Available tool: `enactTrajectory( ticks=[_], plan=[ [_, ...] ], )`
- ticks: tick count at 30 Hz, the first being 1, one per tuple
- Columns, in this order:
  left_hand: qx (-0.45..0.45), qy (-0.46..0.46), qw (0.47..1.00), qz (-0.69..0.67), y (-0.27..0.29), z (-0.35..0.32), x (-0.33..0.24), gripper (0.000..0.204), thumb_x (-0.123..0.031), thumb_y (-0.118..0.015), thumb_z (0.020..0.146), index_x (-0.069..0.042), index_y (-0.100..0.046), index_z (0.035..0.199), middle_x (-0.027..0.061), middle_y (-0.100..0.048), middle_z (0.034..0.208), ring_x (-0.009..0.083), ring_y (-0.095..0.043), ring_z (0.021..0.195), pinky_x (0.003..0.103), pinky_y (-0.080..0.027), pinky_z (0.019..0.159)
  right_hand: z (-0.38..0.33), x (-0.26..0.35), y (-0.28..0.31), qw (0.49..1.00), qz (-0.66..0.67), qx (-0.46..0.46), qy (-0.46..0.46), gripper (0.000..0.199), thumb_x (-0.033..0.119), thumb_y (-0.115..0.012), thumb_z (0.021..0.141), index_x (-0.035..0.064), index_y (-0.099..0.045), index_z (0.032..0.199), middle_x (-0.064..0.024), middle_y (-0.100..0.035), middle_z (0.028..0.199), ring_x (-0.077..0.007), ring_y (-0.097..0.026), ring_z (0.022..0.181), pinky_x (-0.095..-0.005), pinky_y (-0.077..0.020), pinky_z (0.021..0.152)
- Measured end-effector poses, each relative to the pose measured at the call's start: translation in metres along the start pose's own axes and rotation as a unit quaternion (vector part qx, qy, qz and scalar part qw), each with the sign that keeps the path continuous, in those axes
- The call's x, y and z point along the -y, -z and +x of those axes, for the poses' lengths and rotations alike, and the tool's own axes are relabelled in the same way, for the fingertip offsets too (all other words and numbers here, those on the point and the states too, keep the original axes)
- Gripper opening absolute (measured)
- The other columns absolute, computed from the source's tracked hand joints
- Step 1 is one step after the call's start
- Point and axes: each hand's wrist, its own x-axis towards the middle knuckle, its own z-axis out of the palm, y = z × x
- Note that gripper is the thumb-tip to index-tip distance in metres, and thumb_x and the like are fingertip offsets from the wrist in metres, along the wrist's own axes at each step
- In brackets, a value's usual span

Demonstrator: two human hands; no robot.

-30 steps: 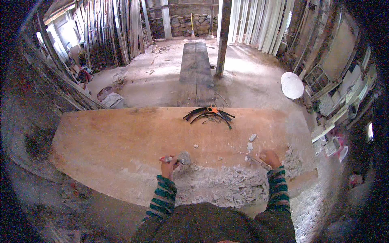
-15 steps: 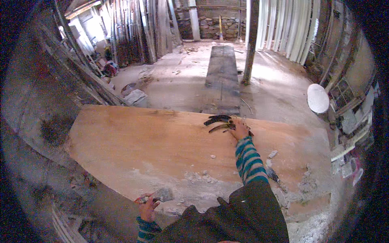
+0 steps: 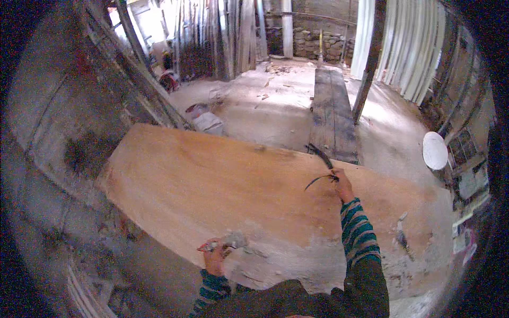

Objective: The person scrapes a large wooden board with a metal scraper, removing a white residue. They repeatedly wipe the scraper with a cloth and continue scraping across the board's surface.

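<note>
A large sheet of plywood (image 3: 212, 175), greyish and dusty along its near side, lies in front of me. My left hand (image 3: 214, 259), at its near edge, is closed round the handle of a scraper-like tool (image 3: 236, 240) with a red end and a broad grey end. Over the far edge, my right hand (image 3: 342, 185) grips a bunch of dark, curved strips (image 3: 321, 155); their exact kind is unclear. One strip curls down toward the wood. A small dark-handled tool (image 3: 404, 243) rests on the sheet, right of my right forearm.
Beyond the sheet, a long dark plank (image 3: 334, 111) lies on the dusty floor, beside an upright post (image 3: 368, 66). A white round disc (image 3: 435, 151) stands at the right. Pale corrugated sheets (image 3: 411, 53) lean at the back. A whitish bag (image 3: 210, 123) sits past the far left edge.
The view has swung, shifting the scene rightward. My right hand has lifted the dark strips, which now stick up and hang apart. My left hand has moved over the sheet's near edge with its tool.
</note>
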Motion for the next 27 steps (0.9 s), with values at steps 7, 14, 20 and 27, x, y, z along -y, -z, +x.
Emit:
enactTrajectory(
  ticks=[7, 14, 20, 27],
  plan=[
    [0.021, 0.022, 0.999, 0.038, 0.030, 0.081, -0.072, 0.020, -0.011, -0.062, 0.086, -0.012, -0.052, 0.104, 0.0080, -0.063, 0.102, 0.0203, -0.064, 0.086, 0.030, -0.054, 0.064, 0.085, 0.077, -0.238, 0.972, -0.049, -0.021, 0.231, 0.029, 0.008, -0.052, 0.087, 0.0036, -0.057, 0.115, -0.0175, -0.058, 0.114, -0.0343, -0.051, 0.112, -0.0406, -0.0363, 0.100],
    [-0.033, -0.137, 0.986, 0.086, 0.171, 0.099, -0.049, 0.028, -0.019, -0.064, 0.086, -0.013, -0.051, 0.110, 0.0102, -0.054, 0.123, 0.0203, -0.057, 0.102, 0.030, -0.051, 0.069, 0.134, 0.252, -0.367, 0.959, 0.060, 0.227, -0.160, 0.045, 0.016, -0.054, 0.087, 0.0094, -0.043, 0.131, -0.0187, -0.053, 0.121, -0.0368, -0.052, 0.111, -0.0447, -0.0417, 0.094],
    [0.024, -0.006, 0.999, 0.036, 0.242, 0.120, -0.050, 0.033, -0.023, -0.062, 0.089, -0.012, -0.049, 0.117, 0.0072, -0.051, 0.126, 0.0202, -0.054, 0.109, 0.033, -0.048, 0.078, 0.111, 0.239, -0.368, 0.964, -0.166, 0.197, -0.066, 0.056, 0.033, -0.060, 0.087, 0.0145, -0.041, 0.136, -0.0167, -0.043, 0.136, -0.0367, -0.048, 0.118, -0.0473, -0.0394, 0.098],
    [0.056, -0.063, 0.989, 0.124, 0.106, 0.139, -0.051, 0.024, -0.019, -0.061, 0.090, -0.014, -0.051, 0.111, 0.0067, -0.060, 0.114, 0.0197, -0.060, 0.097, 0.030, -0.051, 0.071, 0.010, 0.107, -0.129, 0.991, -0.089, 0.087, -0.054, 0.043, 0.035, -0.060, 0.087, 0.0090, -0.058, 0.121, -0.0150, -0.052, 0.129, -0.0311, -0.048, 0.118, -0.0411, -0.0373, 0.101]
  ],
)
